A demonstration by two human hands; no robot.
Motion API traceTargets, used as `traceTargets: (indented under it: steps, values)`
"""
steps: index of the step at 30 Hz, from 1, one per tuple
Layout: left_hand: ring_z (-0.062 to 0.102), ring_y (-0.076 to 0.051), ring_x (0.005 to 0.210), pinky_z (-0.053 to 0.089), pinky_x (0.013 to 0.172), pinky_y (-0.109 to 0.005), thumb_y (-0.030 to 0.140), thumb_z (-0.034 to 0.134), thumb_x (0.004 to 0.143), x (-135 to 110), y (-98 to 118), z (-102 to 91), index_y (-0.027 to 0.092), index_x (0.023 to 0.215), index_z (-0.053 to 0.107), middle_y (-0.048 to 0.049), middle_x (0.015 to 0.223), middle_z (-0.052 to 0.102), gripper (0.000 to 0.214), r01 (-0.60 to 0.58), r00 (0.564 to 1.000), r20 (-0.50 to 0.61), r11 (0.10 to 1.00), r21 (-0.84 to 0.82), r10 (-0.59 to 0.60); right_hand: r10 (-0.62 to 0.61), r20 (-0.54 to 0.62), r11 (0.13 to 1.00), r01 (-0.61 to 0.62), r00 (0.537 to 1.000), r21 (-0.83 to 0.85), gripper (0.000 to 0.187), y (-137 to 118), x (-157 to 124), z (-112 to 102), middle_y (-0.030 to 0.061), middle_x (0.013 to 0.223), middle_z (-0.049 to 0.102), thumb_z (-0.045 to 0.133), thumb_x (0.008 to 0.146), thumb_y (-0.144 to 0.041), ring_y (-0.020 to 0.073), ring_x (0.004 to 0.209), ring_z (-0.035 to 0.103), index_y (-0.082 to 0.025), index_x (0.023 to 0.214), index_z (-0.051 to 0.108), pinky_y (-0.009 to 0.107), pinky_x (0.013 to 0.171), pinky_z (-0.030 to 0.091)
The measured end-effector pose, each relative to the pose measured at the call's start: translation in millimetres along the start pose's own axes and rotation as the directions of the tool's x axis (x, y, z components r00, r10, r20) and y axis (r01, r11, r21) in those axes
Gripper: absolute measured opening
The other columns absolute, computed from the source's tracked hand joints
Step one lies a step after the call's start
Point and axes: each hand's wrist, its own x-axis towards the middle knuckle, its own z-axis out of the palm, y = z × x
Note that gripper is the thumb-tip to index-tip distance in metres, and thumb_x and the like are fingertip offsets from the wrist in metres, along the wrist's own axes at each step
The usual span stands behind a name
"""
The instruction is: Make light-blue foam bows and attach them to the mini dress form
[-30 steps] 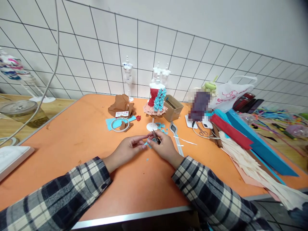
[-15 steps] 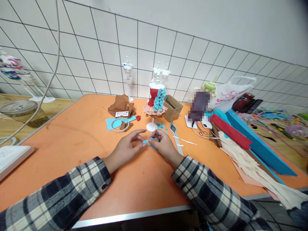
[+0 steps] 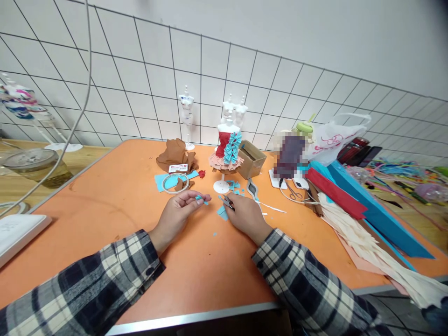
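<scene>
Left hand: the left hand (image 3: 177, 212) is pinching a small folded turquoise paper piece (image 3: 200, 199) between thumb and forefinger, just above the orange tabletop (image 3: 115, 200).
Right hand: the right hand (image 3: 247, 215) is gripping a small dark metal tool (image 3: 228, 202), either snips or tweezers, I cannot tell which. Its tip is pointing toward the piece, with a gap between them.
By the tool: a flat turquoise paper offcut (image 3: 221, 213) is lying beside the right fingers.
Step in hand: seemingly working one frill bit, like those on the little white mannequin in red bodice and turquoise frills (image 3: 228, 148) standing just beyond the hands.
Next move calls for: a fine fingertip hold and a steady tool tip, as the piece looks tiny and light.
Writing: a small white-and-red card (image 3: 178, 168) is showing print too small to read. A white plastic bag (image 3: 332, 137) is carrying pink lettering, also unreadable.
</scene>
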Motion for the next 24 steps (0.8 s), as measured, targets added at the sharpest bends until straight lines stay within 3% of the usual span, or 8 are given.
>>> traceTargets:
  steps: [1,3,7,11,14,19,24]
  values:
    - [0.069,-0.025,0.097,0.050,0.092,-0.039,0.038,0.078,0.070,1,0,-0.8,0.017,0.087,0.066,-0.0091,0.096,0.075,0.030,0.006,1.000,0.000,1.000,0.019,-0.006,-0.008,0.012,0.993,0.009,1.000,-0.117,0.005,1,-1,-1,0.0064,0.082,0.066,0.054,0.085,-0.023,0.0189,0.071,0.057,-0.021,0.085,0.058,0.029,0.060,0.031]
    - [0.070,-0.023,0.090,0.051,0.089,-0.037,0.039,0.079,0.068,2,-1,-1.0,0.017,0.091,0.067,-0.0074,0.090,0.075,0.035,0.019,1.000,0.013,0.995,0.093,-0.021,-0.019,0.046,0.981,0.027,0.999,-0.192,0.008,2,-2,0,0.0075,0.087,0.068,0.052,0.086,-0.021,0.0197,0.074,0.059,-0.021,0.088,0.060,0.029,0.060,0.031]
    - [0.071,-0.022,0.081,0.053,0.083,-0.036,0.043,0.077,0.070,4,-3,0.9,0.017,0.105,0.063,-0.0048,0.082,0.075,0.046,0.035,0.996,0.070,0.973,0.228,-0.052,-0.059,0.096,0.998,0.056,0.994,0.036,0.015,-2,-1,10,0.0034,0.082,0.068,0.050,0.091,-0.030,0.0173,0.072,0.060,-0.022,0.090,0.062,0.026,0.061,0.035]
    - [0.070,-0.022,0.083,0.054,0.080,-0.035,0.046,0.075,0.071,5,-5,1.5,0.017,0.091,0.066,-0.0064,0.088,0.075,0.037,0.026,0.996,0.072,0.950,0.310,-0.051,-0.112,-0.030,0.950,0.116,0.993,0.289,0.025,-3,1,11,0.0033,0.091,0.069,0.043,0.096,-0.034,0.0171,0.085,0.062,-0.022,0.104,0.063,0.027,0.073,0.041]
    - [0.069,-0.023,0.083,0.054,0.078,-0.035,0.049,0.075,0.069,6,-5,1.5,0.018,0.086,0.067,-0.0065,0.088,0.075,0.036,0.034,0.997,0.048,0.938,0.344,-0.054,-0.066,-0.009,0.934,0.065,0.998,0.351,0.030,-2,0,7,0.0013,0.083,0.068,0.038,0.098,-0.037,0.0155,0.077,0.061,-0.024,0.111,0.062,0.027,0.071,0.041]
    - [0.070,-0.020,0.077,0.054,0.075,-0.034,0.044,0.075,0.069,6,-5,2.4,0.018,0.096,0.060,-0.0042,0.081,0.074,0.040,0.029,0.994,0.097,0.959,0.281,-0.059,0.009,0.046,0.905,-0.028,0.999,0.425,0.033,-10,-3,6,-0.0021,0.070,0.059,0.059,0.084,-0.050,0.0128,0.061,0.051,-0.021,0.099,0.064,0.024,0.058,0.035]
    - [0.071,-0.018,0.074,0.052,0.073,-0.031,0.030,0.074,0.070,3,-7,3.1,0.022,0.095,0.047,0.0005,0.074,0.074,0.038,-0.002,0.987,0.157,0.970,0.243,-0.038,-0.048,0.048,0.874,0.019,0.998,0.485,0.033,-21,-6,10,-0.0021,0.078,0.061,0.071,0.075,-0.040,0.0136,0.073,0.055,-0.022,0.102,0.066,0.026,0.069,0.040]
